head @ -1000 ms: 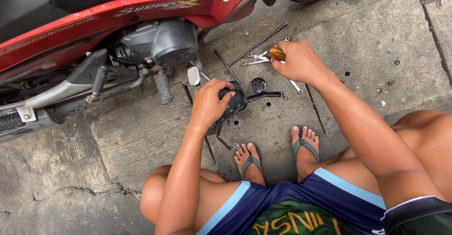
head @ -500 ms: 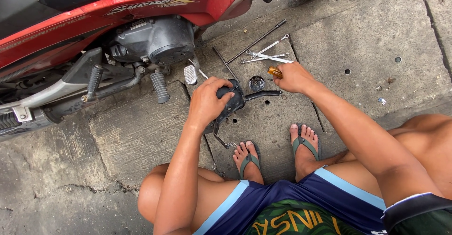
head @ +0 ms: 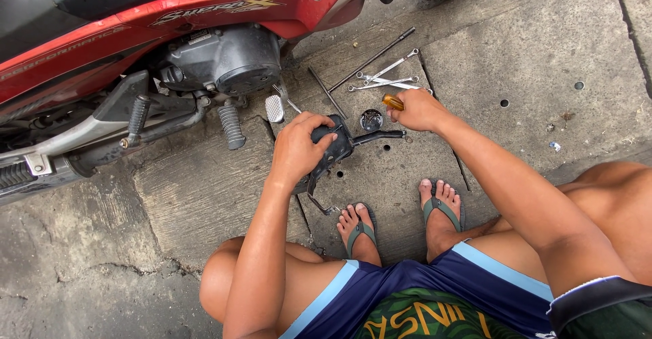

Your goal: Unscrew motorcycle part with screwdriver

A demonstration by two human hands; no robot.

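The left hand [head: 299, 150] is closed on a black metal part [head: 334, 147] lying on the pavement [head: 204, 189]. Its arm points right, toward the right hand [head: 420, 111], which is wrapped around an amber-handled screwdriver [head: 393, 102], just beside a small round cap [head: 371, 119].

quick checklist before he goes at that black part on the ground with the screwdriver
1. Left hand steadies the black part: ok, the fingers are wrapped over its top.
2. Right hand has the tool: ok, it grips a screwdriver with an amber handle.
3. Screwdriver tip seated on a fastener: cannot tell, the tip is hidden by the hand.
4. Small round cap kept clear: ok, it lies on the concrete beside the part.
5. Spare wrenches within reach: ok, just beyond the right hand.
6. Feet clear of the part: ok, both sandals sit nearer the body.
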